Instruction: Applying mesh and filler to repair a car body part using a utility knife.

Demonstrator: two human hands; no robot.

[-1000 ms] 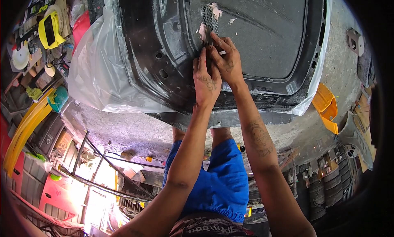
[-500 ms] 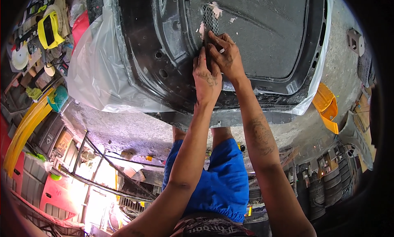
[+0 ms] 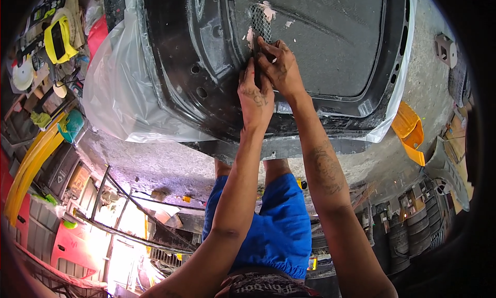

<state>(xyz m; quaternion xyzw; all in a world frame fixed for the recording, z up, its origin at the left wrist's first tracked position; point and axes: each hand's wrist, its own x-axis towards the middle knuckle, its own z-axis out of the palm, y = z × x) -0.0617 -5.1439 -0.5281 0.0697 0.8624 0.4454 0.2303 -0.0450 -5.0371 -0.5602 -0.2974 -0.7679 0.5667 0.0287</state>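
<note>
A black molded vehicle panel (image 3: 330,50) with a textured, recessed middle lies in front of me. A strip of metal mesh (image 3: 260,23) sits at the left edge of that recess, with pink putty (image 3: 267,10) smeared around its far end and left side. My right hand (image 3: 282,69) is closed in a pinch at the mesh's near end, thumb and fingertips together. Just to its left, my left hand (image 3: 255,99) is closed too, fingertips pressed at the same spot. The fingers cover the near end of the mesh, and whatever the left one pinches is hidden.
Clear plastic sheeting (image 3: 116,91) hangs out from under the panel. Orange plastic parts (image 3: 409,130) and a grey block (image 3: 446,51) lie on the concrete floor at right. At left are a yellow-framed item (image 3: 60,40), a teal container (image 3: 72,125) and other clutter.
The view has shifted a little, so the panel and hands sit slightly further left. Both hands stay at the mesh's near end, their fingers only slightly repositioned.
</note>
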